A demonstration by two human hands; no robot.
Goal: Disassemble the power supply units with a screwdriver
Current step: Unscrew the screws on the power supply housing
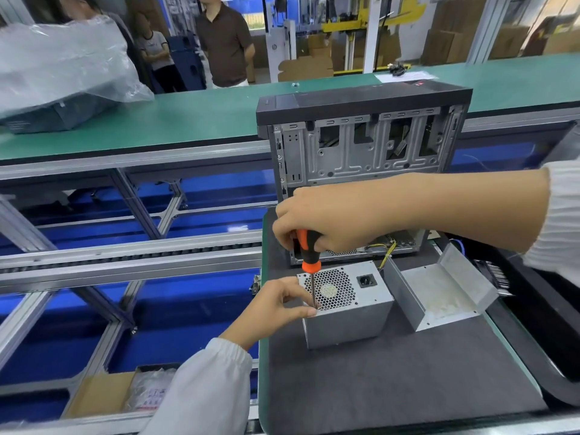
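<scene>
Near edge, 7 o'clock: cardboard box (100,395) with a plastic bag (150,392) inside; red print on the bag, too small to read.

Centre of the dark mat (392,381) on the bench (508,337): power supply unit (348,304), fan grille up, socket at its 2 o'clock corner. Left hand (276,309) comes in from 7 o'clock; fingers pinch narrow around the shaft tip at the grille's near-left corner, steadying it. Right hand (332,219) above, at 12 o'clock of the unit, fingers wrapped around the orange-black screwdriver (309,257), held upright, tip down on that corner.

Step in hand, by judgement: backing out a corner screw of the cover. Next move likely calls for keeping the tip seated, turning, then lifting the screw away with the left fingers.

At 3 o'clock of the unit: loose metal cover (439,293), lying open. Behind, 12 o'clock: computer case (361,146), yellow wires (387,251) trailing out low.

Far: green conveyor (188,120); plastic-wrapped unit (59,76) at 10 o'clock. No readable brand anywhere.
</scene>
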